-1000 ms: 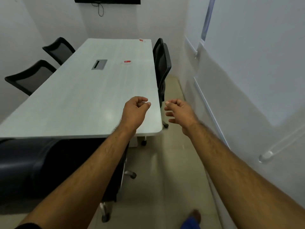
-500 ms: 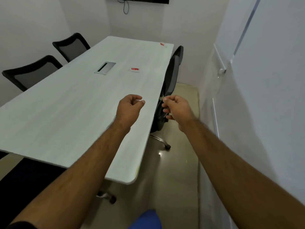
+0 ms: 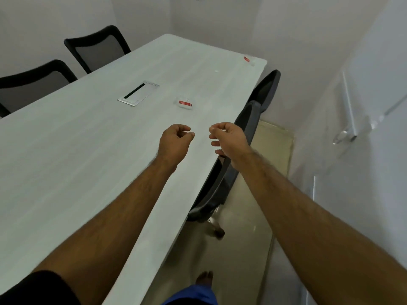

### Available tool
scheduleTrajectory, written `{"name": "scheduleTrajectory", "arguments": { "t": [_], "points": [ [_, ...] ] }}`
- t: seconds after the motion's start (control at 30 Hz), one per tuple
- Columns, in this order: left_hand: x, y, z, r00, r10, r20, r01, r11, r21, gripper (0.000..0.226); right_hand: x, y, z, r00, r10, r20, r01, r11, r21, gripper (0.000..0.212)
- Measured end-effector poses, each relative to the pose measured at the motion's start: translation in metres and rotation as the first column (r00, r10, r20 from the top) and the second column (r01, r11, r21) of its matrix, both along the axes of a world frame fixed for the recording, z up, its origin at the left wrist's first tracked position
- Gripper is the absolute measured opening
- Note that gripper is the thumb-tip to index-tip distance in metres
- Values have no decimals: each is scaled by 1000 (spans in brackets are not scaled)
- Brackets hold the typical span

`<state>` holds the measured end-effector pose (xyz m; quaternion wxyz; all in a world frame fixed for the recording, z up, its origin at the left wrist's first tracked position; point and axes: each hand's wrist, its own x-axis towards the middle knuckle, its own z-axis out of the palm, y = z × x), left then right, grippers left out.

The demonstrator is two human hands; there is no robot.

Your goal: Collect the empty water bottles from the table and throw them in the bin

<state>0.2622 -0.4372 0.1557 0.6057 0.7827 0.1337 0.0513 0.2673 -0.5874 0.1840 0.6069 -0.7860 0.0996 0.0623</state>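
Note:
Two clear water bottles with red labels lie on their sides on the long pale grey table point(image 3: 66, 150). One bottle point(image 3: 185, 103) lies near the table's middle, a short way beyond my hands. The other bottle point(image 3: 248, 59) lies at the far right corner. My left hand point(image 3: 176, 143) hovers over the table with its fingers curled loosely and holds nothing. My right hand point(image 3: 229, 137) hangs over the table's right edge, fingers bent and apart, also with nothing in it. No bin is in view.
A metal cable hatch point(image 3: 138, 93) is set into the tabletop. Two dark chairs point(image 3: 235, 155) are pushed in along the right edge, two more point(image 3: 97, 47) stand at the left. A narrow strip of floor point(image 3: 242, 227) runs between table and right wall.
I have walked forward along the table's right side, so the bottles are nearer. Both hands stayed raised in front of me, now over the tabletop and its right edge.

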Motion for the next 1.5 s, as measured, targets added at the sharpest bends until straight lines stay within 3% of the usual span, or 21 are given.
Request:
{"name": "scheduleTrajectory", "arguments": {
  "t": [0.2, 0.4, 0.5, 0.7, 0.8, 1.0, 1.2, 1.37, 1.5],
  "points": [
    [115, -23, -16, 997, 78, -28, -75, 992, 97, 26, 128, -31, -2, 995, 94, -22, -94, 996, -9, 26],
    [238, -48, -66, 976, 206, -77, -184, 956, 228, 35, 268, -41, -35, 967, 253, -26, -254, 965, -66, 16],
    [303, -64, -92, 953, 284, -107, -240, 921, 307, 46, 346, -53, -55, 949, 315, -26, -316, 942, -108, 22],
    [405, -93, -143, 839, 454, -300, -317, 856, 407, 66, 490, -78, -91, 844, 521, -125, -535, 834, -135, 16],
    [434, -95, -170, 768, 517, -377, -326, 823, 466, 72, 538, -73, -110, 783, 597, -175, -620, 771, -145, 23],
    [469, -80, -238, 676, 609, -415, -230, 709, 666, 91, 597, -41, -168, 702, 684, -196, -712, 676, -192, 32],
    [469, -87, -278, 658, 695, -291, -199, 533, 822, 103, 611, -9, -216, 601, 767, -227, -793, 536, -289, 61],
    [470, -86, -282, 657, 703, -272, -193, 505, 841, 102, 612, 23, -240, 554, 812, -184, -796, 452, -403, 97],
    [471, -85, -284, 649, 710, -274, -197, 504, 841, 102, 614, 52, -251, 517, 837, -179, -788, 384, -481, 93]
  ]
}}
